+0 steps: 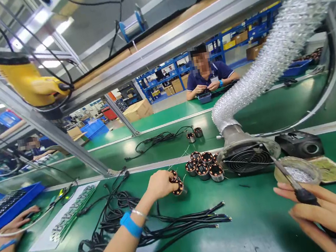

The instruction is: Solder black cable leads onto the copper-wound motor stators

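Observation:
My left hand (161, 185), with a blue band on its wrist, grips a motor stator (180, 188) with copper windings. Another stator peeks out just behind my fingers. To the right sits a cluster of several more stators (202, 171), some with thin wires sticking up. My right hand (335, 210) is wrapped round a soldering iron (293, 181) with a black handle. Its tip points up and left, close to the front of a round fume extractor fan (248, 159). Beside the iron stands a glass bowl (310, 168) with silvery bits in it.
Black cables (158, 228) with stripped ends lie across the green bench. A worn yellow-green sponge (335, 168) and a black holder (300, 144) are at the right. A silver duct (259, 57) rises from the fan. A co-worker's hands (13, 229) work at left; another person sits opposite.

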The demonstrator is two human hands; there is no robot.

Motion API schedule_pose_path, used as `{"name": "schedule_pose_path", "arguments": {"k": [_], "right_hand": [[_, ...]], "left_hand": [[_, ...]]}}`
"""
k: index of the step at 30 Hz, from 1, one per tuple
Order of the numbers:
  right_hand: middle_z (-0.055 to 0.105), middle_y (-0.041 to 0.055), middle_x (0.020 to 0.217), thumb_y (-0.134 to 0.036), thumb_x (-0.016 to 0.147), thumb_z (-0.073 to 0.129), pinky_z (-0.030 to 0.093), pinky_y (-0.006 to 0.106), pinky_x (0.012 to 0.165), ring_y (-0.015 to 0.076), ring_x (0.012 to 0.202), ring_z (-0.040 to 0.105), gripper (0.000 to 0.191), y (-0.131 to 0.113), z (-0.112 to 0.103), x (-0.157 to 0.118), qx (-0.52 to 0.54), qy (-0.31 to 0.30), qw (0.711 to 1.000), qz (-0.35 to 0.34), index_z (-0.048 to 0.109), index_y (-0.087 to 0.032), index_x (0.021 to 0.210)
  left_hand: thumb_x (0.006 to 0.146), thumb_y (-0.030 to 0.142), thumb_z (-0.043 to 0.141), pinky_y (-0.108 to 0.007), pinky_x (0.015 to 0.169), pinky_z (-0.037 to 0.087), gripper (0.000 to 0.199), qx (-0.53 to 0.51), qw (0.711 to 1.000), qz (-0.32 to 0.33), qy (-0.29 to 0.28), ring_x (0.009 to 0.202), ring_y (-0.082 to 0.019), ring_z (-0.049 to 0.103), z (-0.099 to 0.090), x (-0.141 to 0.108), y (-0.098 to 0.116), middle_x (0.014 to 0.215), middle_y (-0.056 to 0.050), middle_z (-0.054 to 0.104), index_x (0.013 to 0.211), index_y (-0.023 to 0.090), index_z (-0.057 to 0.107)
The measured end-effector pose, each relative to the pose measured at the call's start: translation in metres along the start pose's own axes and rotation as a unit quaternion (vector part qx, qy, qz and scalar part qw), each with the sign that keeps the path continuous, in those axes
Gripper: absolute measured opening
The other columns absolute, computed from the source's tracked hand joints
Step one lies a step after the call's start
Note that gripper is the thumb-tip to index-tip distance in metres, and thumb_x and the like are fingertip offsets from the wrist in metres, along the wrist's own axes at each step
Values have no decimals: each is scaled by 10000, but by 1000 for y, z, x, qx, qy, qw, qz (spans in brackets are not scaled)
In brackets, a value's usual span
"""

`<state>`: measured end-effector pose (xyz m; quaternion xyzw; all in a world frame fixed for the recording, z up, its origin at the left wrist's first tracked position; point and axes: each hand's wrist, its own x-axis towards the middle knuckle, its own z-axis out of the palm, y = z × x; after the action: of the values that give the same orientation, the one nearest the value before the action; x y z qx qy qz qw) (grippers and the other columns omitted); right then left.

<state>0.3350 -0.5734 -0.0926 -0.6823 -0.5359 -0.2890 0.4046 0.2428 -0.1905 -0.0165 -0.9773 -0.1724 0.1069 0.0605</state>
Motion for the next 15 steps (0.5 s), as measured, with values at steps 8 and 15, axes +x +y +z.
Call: {"name": "schedule_pose_path", "arguments": {"k": [8,15], "right_hand": [[710,129,1052,-48,824,581,582,311,829,214,920,707,171,-18,7,-7,-9,7,1000,-14,609,-156,954],[690,175,1019,-440,899,584,624,381,684,273,862,714,360,-32,22,-27,-69,-43,995,61,531,-140,1092]], "left_hand": [[725,444,620,-277,571,366,258,-94,985,140,44,701,-246,671,10,-39,145,736,-67,729,745,212,731],[769,345,588,-258,558,324,241,-293,944,132,76,560,-163,531,23,-55,166,609,-1,619,892,202,737]]}}
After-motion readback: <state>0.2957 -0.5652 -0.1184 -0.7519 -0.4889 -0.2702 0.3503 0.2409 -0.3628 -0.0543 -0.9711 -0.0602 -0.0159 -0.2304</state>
